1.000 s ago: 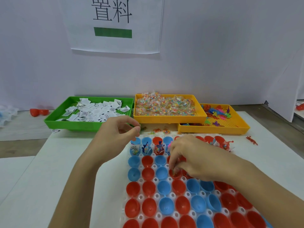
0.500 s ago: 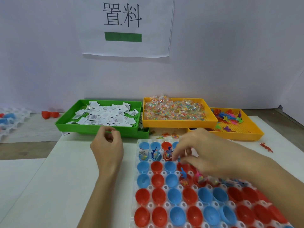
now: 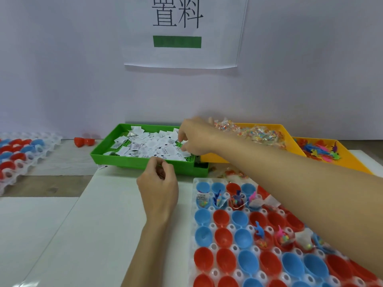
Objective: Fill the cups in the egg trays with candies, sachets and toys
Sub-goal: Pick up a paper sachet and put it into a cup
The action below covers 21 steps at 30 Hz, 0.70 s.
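Nearest you, the egg tray (image 3: 211,208) lies on the white table (image 3: 62,235), its red and blue cups (image 3: 222,217) mostly bare; a few cups in the far row and one middle row hold toys, candies and sachets. Your left hand (image 3: 158,187) hovers just left of the tray with fingers loosely curled; you cannot tell if it holds anything. Beyond, your right hand (image 3: 194,137) reaches across into the green tray (image 3: 143,162), fingertips pinching at the white sachets (image 3: 153,145). Right of it sit the yellow tray of candies (image 3: 259,133) and another with toys (image 3: 319,150).
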Available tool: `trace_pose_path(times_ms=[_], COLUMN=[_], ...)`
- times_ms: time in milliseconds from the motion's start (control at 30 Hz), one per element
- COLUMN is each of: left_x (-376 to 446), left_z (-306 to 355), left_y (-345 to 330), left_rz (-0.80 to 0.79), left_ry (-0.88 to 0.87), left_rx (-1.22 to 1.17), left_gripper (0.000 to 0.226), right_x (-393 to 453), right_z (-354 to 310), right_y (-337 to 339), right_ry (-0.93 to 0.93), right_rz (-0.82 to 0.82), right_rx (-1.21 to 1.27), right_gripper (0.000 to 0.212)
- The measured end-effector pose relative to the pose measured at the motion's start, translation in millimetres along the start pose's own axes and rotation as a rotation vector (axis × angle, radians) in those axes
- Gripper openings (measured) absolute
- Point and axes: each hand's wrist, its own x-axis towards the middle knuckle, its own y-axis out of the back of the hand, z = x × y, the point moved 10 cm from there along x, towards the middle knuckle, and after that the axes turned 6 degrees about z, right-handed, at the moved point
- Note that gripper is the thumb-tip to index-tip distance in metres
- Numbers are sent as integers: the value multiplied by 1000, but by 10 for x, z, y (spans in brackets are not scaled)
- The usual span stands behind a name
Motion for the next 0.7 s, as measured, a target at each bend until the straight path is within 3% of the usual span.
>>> trace_pose_path(times_ms=[100,400,600,700], left_x=[16,39,38,27], left_z=[5,1,-10,68], left_y=[9,16,12,66], left_rz=[12,29,34,66], left_ry=[-27,-52,-34,-76], left_rx=[21,34,32,7], left_gripper=[25,22,23,20], right_x=[122,90,12,-6], right_z=[31,25,-43,9], right_y=[-151,-152,-85,25], right_ry=[-20,14,55,26], right_rz=[-68,-97,-51,27], right_rx=[-137,-36,-21,61], right_gripper=[31,5,26,17])
